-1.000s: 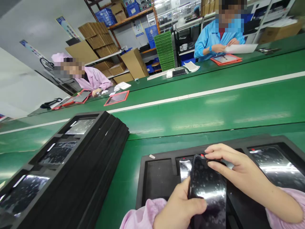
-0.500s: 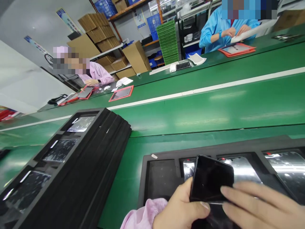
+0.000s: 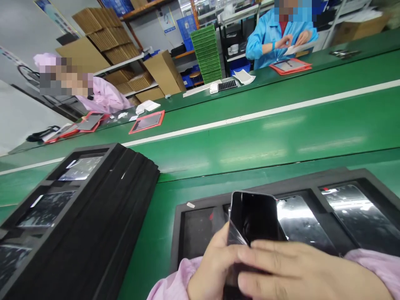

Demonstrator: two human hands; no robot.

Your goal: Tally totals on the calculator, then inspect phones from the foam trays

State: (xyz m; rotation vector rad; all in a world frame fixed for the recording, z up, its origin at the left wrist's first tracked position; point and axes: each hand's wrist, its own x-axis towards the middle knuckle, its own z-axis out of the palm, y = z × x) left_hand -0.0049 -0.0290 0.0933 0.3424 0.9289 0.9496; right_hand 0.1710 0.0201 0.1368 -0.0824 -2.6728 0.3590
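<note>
Holding the smartphone at the lower centre of the frame, your left hand is closed around its left side, while your right hand lies across its lower part, fingers together. As far as you can judge, the upper screen is already bare, with clear film loose at its left edge; the lower portion looks unfinished. More phones lie in your foam tray at lower right, one red-tabbed, seemingly untouched. Your fingers hide the lower screen, so you cannot tell whether the right ones grip film. Your sleeves and the phone's bottom are cut off; the phone behind is mostly covered.
</note>
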